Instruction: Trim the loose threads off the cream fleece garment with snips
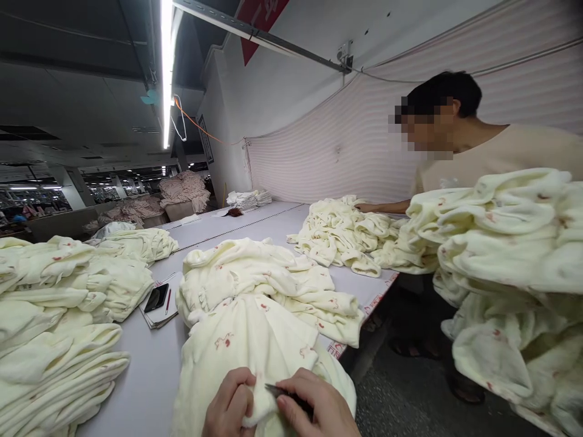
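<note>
A cream fleece garment [246, 340] with small red prints lies on the grey table [150, 376] in front of me. My left hand [230, 403] pinches a fold of its fabric at the bottom edge of the view. My right hand [314, 406] grips a small dark thread snipper [285, 393], its tip resting against the pinched fold. More of the same garments are heaped just behind it.
Folded cream garments [59, 321] are stacked at the left. A notepad with a phone and red pen [159, 303] lies beside them. Across the table a person [478, 152] reaches into another pile [346, 233]. A large heap [510, 267] hangs at the right over the floor gap.
</note>
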Available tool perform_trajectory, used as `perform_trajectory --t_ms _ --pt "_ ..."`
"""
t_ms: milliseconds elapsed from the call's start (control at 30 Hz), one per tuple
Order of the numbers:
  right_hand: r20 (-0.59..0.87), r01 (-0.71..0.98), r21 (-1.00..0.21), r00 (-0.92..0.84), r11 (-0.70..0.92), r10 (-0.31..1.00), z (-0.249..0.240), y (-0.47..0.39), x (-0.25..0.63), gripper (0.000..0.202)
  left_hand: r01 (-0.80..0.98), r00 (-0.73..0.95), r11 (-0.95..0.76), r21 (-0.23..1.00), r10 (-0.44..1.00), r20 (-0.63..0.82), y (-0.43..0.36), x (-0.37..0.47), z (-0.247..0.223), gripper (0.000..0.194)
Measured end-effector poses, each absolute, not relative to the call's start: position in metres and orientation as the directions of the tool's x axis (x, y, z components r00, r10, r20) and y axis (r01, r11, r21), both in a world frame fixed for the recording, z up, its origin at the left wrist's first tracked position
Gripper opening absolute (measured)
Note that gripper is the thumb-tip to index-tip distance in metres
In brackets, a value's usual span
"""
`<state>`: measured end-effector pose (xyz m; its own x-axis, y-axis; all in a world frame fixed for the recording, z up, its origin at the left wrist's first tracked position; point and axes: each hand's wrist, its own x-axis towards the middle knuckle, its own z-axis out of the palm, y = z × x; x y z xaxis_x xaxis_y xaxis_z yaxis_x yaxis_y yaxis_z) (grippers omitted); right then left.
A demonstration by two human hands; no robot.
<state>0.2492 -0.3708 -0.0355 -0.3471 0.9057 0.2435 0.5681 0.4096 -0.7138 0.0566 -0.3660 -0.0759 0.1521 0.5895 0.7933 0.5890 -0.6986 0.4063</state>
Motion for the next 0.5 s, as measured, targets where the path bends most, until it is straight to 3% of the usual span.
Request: perform_trajectory --t_ms 167,233,300,367,433,500 --pt "0.281 0.538 -0.742 -0.292 0.400 0.914 -0.040 -0.375 0.250 0.021 0.633 0.124 -0.699 0.333 0.516 0.848 -0.366 0.056 -0.066 0.024" --pt "0.323 0.527 -0.756 -0.215 0.388 0.922 -0.046 -0.376 0.247 0.021 0.587 0.072 -0.662 0.465 0.615 0.785 -0.366 0.056 -0.061 0.020" --pt "0.390 0.546 -0.733 -0.150 0.405 0.908 -0.051 -0.372 0.241 0.025 0.451 0.002 -0.506 0.735 0.824 0.566 -0.365 0.055 -0.056 0.005" --pt "0.446 0.579 -0.705 -0.088 0.410 0.891 -0.055 -0.364 0.236 0.025 0.288 -0.031 -0.269 0.919 0.957 0.290 -0.362 0.053 -0.050 0.023" --pt "0.441 0.592 -0.712 -0.041 0.377 0.897 -0.056 -0.355 0.233 0.020 0.167 -0.035 -0.138 0.976 0.989 0.146 -0.358 0.051 -0.045 0.041" --pt "0.401 0.585 -0.735 -0.031 0.342 0.916 -0.054 -0.349 0.233 0.011 0.097 -0.032 -0.093 0.991 0.995 0.096 -0.354 0.049 -0.041 0.047"
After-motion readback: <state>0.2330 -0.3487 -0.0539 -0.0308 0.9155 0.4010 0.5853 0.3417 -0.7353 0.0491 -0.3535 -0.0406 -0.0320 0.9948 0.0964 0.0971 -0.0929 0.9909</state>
